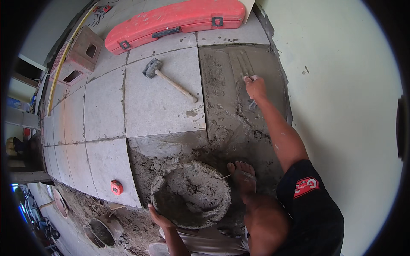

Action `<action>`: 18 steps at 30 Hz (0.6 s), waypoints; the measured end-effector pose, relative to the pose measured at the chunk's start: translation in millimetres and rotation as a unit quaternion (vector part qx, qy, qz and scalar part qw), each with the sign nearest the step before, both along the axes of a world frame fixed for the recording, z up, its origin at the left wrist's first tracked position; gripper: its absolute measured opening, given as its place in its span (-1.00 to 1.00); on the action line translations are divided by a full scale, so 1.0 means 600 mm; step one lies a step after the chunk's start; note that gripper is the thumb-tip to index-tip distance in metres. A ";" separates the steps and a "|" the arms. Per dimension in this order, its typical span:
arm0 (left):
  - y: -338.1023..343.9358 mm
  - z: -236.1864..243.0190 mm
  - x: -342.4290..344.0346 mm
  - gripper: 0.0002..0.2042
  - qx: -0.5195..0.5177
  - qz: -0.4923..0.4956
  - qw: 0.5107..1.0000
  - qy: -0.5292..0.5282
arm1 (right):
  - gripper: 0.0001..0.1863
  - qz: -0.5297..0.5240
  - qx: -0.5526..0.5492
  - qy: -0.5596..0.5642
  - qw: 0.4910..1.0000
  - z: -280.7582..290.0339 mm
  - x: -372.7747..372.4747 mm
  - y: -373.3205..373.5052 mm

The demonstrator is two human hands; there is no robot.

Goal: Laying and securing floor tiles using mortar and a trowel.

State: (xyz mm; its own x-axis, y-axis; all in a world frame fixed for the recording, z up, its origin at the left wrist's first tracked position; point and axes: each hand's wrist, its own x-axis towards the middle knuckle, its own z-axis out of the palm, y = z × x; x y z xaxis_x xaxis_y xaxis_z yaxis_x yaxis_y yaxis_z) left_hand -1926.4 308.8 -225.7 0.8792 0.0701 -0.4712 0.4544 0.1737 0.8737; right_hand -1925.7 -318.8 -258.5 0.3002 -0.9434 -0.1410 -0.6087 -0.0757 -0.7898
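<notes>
My right hand (256,88) is closed around a mortar-smeared trowel (244,64), its blade lying on the wet mortar bed (218,81) beside the wall. Smooth streaks run along the mortar by the blade. Down at the lower middle, my left hand (160,218) rests against the outer left side of a round, mortar-crusted basin (191,194), fingers stretched out near its rim. Wet grey mortar lies inside the basin. On the pale floor tile left of the mortar bed lies a mallet (164,77) with a dark head and a wooden handle.
A long red case (179,21) lies across the far tiles. Hollow blocks (79,59) and a yellow straightedge (64,55) are at far left. A red tape measure (116,187) sits on a near tile. A bucket (104,232) stands lower left. The pale wall (337,85) bounds the right.
</notes>
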 end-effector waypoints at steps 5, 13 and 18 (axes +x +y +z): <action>0.004 -0.003 -0.001 -0.36 0.009 0.011 1.000 0.011 | -0.60 0.089 0.099 -0.004 0.991 0.049 0.049 0.084; 0.030 -0.017 0.002 -0.35 -0.086 -0.028 0.995 0.033 | -0.52 0.238 0.001 0.007 0.971 0.018 -0.072 0.184; -0.016 0.019 -0.001 -0.36 -0.117 -0.028 0.991 0.053 | -0.44 0.247 -0.012 0.046 0.968 0.018 -0.148 0.191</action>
State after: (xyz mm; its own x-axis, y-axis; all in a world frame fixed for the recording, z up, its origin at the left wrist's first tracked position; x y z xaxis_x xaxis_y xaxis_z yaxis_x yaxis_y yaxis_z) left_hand -1927.0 299.3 -214.1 0.8237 -0.0993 -0.5583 0.5555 0.3390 0.7593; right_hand -2014.3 -204.2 -247.6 0.7028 -0.6911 -0.1686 -0.5610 -0.3928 -0.7287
